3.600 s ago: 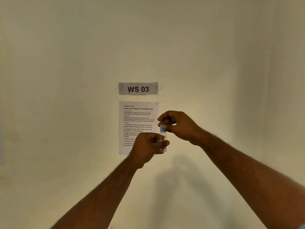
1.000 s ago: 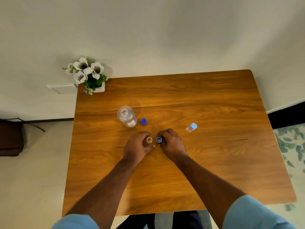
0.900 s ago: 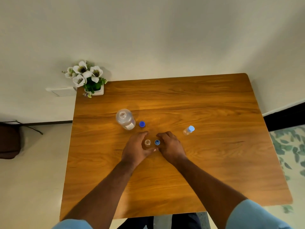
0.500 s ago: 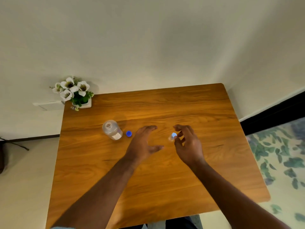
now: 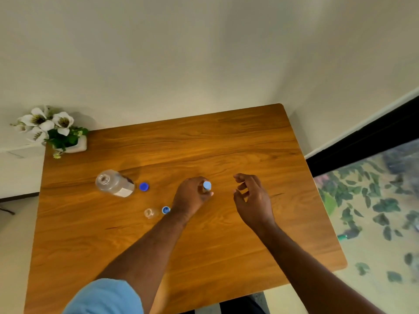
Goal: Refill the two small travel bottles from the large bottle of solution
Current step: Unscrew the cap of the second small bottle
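My left hand (image 5: 192, 197) grips a small clear travel bottle with a light blue cap (image 5: 206, 186), standing on the wooden table (image 5: 226, 245). My right hand (image 5: 251, 196) hovers just to its right, fingers loosely curled and holding nothing. A second small travel bottle (image 5: 150, 213) stands uncapped to the left, its light blue cap (image 5: 166, 210) lying beside it. The large clear bottle of solution (image 5: 114, 183) stands open at the left, with its dark blue cap (image 5: 143, 186) on the table next to it.
A white pot of white flowers (image 5: 56, 132) sits on the table's far left corner against the cream wall. The table's right edge borders a leaf-patterned floor (image 5: 374, 211). A black skirting strip runs along the right wall.
My left hand moved right and took hold of the capped small bottle. My right hand drew back from that bottle to its right. The camera view shifted right, bringing the uncapped bottle and cap into sight.
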Demonstrator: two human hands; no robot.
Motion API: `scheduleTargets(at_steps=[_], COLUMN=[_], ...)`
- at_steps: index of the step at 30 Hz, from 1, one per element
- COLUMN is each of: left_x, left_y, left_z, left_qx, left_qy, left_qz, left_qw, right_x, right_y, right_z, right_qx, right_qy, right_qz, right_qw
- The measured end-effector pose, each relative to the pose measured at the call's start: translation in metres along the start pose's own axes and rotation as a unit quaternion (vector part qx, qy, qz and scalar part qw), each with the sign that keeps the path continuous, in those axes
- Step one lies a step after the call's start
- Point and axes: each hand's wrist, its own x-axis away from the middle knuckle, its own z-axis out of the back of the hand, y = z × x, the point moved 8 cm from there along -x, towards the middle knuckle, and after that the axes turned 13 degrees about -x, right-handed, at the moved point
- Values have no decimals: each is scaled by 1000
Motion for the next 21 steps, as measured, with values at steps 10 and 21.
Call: scheduleTargets(at_steps=[10, 21], left_x=[-10, 22], left_y=[38, 139], left_z=[104, 359], left_qx=[213, 245], left_qy=[102, 265], left_qz=[20, -147], left_qw=[971, 921], right_x=[-45, -118], right_y=[-85, -344], right_z=[35, 99], right_qx=[-34, -14], right_qy=[-19, 7], right_qz=[89, 282], right_qw=[995, 959])
